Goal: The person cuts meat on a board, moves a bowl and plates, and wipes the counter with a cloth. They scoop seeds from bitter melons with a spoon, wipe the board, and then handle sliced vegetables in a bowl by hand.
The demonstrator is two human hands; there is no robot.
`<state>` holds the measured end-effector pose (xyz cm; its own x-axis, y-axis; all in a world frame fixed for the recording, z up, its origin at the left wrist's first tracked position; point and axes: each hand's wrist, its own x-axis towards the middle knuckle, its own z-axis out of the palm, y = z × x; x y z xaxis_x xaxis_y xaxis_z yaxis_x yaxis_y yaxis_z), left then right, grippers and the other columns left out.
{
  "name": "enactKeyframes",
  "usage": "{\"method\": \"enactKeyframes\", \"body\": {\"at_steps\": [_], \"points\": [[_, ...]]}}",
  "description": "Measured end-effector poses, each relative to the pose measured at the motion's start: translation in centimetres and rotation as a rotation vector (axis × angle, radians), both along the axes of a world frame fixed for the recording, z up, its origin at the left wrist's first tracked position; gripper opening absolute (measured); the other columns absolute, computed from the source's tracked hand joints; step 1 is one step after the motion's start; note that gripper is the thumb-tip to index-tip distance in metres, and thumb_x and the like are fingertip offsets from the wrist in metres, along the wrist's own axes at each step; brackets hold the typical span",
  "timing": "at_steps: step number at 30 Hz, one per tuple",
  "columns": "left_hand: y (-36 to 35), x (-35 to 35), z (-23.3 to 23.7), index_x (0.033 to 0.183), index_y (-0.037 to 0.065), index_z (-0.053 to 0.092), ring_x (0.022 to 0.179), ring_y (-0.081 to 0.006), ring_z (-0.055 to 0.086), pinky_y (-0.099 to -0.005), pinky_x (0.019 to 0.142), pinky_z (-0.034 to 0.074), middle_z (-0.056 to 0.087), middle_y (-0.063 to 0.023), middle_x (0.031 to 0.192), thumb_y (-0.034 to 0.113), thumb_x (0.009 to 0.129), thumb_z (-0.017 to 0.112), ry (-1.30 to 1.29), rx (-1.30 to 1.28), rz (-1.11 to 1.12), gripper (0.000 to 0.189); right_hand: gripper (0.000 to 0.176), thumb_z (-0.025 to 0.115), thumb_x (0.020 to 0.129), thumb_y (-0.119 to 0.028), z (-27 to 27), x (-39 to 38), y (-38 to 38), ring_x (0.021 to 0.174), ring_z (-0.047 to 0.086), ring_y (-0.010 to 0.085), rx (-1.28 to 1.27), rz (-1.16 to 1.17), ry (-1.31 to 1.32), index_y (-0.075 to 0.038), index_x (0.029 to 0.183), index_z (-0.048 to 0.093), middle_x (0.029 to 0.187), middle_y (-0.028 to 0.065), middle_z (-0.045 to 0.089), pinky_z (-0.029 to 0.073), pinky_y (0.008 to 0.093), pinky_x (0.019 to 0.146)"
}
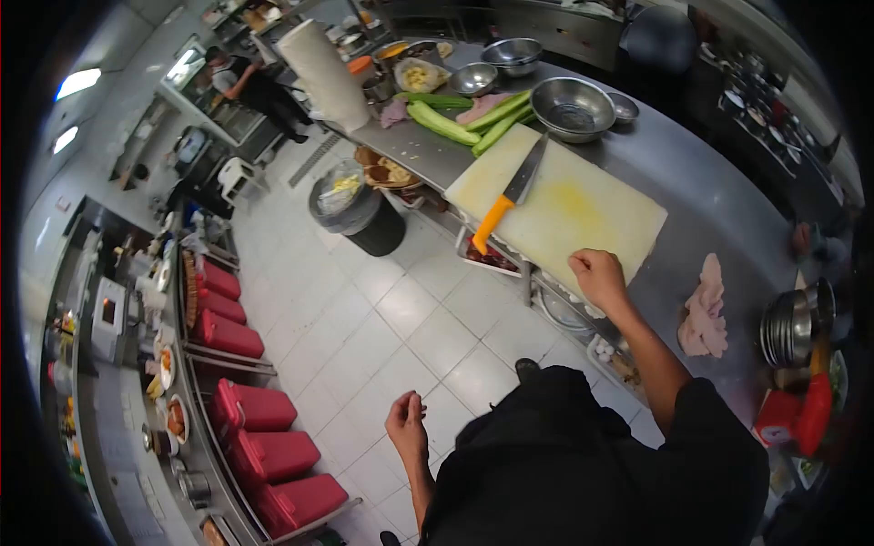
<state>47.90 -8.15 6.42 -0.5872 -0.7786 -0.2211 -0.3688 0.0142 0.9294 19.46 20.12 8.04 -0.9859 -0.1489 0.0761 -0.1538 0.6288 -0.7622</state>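
Observation:
My right hand point(598, 276), its fingers curled together, is at the near edge of a pale cutting board point(601, 196); whether anything small is inside it cannot be made out. A knife with an orange handle point(494, 224) lies across the board's left part, blade pointing away. Over the tiled floor, away from the counter, my left hand point(408, 424) hangs with bent fingers, the thumb near the fingertips. Long green vegetables point(443, 124) and a steel bowl point(573, 107) sit beyond the board. A pink cloth point(704, 314) lies on the steel counter to the right.
A black bin point(376, 227) stands on the floor left of the counter. Red containers point(257, 406) line the shelf at left. A person point(253, 89) stands at the far left. A paper roll point(324, 75) and stacked metal bowls point(787, 329) are on the counter.

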Motion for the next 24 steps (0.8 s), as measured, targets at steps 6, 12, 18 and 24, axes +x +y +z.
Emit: {"method": "enactKeyframes", "body": {"at_steps": [6, 12, 18, 24], "points": [[-3.8, -13.6, 0.9, 0.105, -0.004, 0.065, 0.076, -0.0122, 0.060, -0.0259, 0.071, 0.049, 0.065, -0.0072, 0.085, 0.019, 0.092, 0.063, 0.021, 0.018, -0.317, 0.026, 0.040, 0.070, 0.081, -0.035, -0.7, -4.7, -13.1, 0.074, 0.066, 0.0360, -0.076, 0.005, -0.001, 0.002, 0.093, 0.061, 0.079, 0.0211, 0.065, 0.051, 0.0434, 0.066], [-6.7, -25.5, 2.6, 0.104, -0.003, 0.064, 0.076, -0.0110, 0.057, -0.0244, 0.071, 0.048, 0.064, -0.0044, 0.084, 0.014, 0.092, 0.063, 0.091, 0.034, -0.658, 0.021, 0.059, 0.074, 0.075, -0.029, -3.5, -9.5, -19.6, 0.079, 0.065, 0.0402, 0.104, -0.226, -0.090, 0.006, 0.110, 0.042, 0.089, 0.0251, 0.063, 0.053, 0.0452, 0.069], [-9.5, -33.5, 4.3, 0.102, -0.003, 0.065, 0.074, -0.0099, 0.056, -0.0229, 0.070, 0.047, 0.064, -0.0042, 0.085, 0.010, 0.091, 0.063, 0.177, 0.034, -0.970, 0.017, 0.054, 0.063, 0.071, -0.011, -0.2, -8.2, -17.4, 0.086, 0.063, 0.0450, -0.078, -0.530, -0.317, 0.003, 0.114, 0.034, 0.089, 0.0300, 0.064, 0.050, 0.0483, 0.078], [-6.0, -37.0, 3.1, 0.096, -0.001, 0.067, 0.074, -0.0101, 0.059, -0.0231, 0.068, 0.048, 0.067, -0.0054, 0.085, 0.007, 0.089, 0.065, 0.251, -0.068, -1.279, 0.011, 0.027, 0.057, 0.072, -0.012, 0.2, -0.4, -9.4, 0.089, 0.062, 0.0420, -0.089, -0.602, -0.346, 0.005, 0.093, 0.056, 0.089, 0.0255, 0.065, 0.048, 0.0468, 0.078]]}}
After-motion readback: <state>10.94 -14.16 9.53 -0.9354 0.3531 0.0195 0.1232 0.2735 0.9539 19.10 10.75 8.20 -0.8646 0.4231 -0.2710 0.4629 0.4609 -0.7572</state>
